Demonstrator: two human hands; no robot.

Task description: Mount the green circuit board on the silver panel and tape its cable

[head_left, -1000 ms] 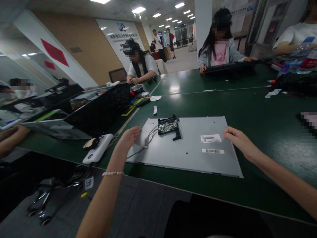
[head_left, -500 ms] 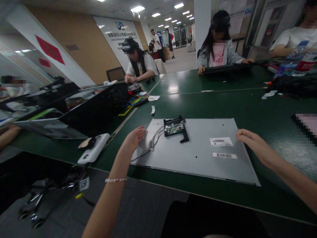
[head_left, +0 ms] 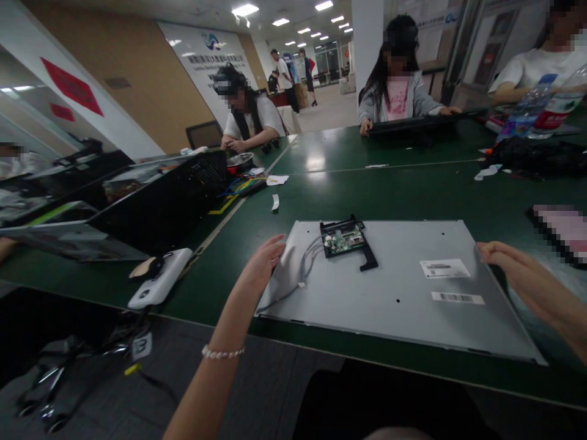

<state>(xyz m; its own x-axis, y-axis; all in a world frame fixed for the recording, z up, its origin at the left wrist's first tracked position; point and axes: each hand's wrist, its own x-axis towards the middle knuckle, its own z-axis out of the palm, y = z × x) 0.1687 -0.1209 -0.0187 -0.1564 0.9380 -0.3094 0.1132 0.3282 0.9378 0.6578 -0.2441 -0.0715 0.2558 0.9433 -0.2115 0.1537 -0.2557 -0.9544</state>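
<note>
Metal bowl (head_left: 240,162), far left, contents indistinct; near, the left hand (head_left: 265,264) and right hand (head_left: 513,261), extended forward, hold a gray panel (head_left: 348,302) by opposite edges.

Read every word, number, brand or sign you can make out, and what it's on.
White tag, lower left: "B" or "3", can't tell which.
Upper label and lower label on the metal panel: print too small; lower one is a barcode.
Wall sign: Chinese and Latin text, too blurred.
Pink shirt: lettering unclear.
Red bottle label: unreadable.
Banner, upper right: blurred.

Head camera, facing forward and down over green table (head_left: 422,194).
</note>
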